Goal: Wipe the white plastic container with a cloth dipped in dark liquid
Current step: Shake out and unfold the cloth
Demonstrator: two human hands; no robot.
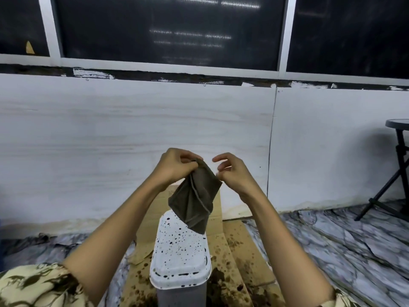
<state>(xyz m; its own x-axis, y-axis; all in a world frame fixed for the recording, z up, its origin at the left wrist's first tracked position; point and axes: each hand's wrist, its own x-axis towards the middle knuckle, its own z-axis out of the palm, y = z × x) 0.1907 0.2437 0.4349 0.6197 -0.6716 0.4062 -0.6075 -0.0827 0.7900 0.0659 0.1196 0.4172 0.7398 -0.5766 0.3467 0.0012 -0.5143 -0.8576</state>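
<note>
A white plastic container (180,255) stands upright on stained cardboard, its lid speckled with dark drops. Above its far end hangs a dark olive cloth (195,200), folded and drooping. My left hand (177,166) pinches the cloth's top corner between thumb and fingers. My right hand (231,173) is at the cloth's right edge, lower fingers curled against it while the index finger and thumb are spread apart above it. Both hands are raised in front of the white wall, well above the container.
Flattened cardboard (241,251) with brown stains lies under the container on a marbled floor covering (345,240). A black stool (398,165) stands at the far right. A white wall panel (110,140) with dark windows above closes the back.
</note>
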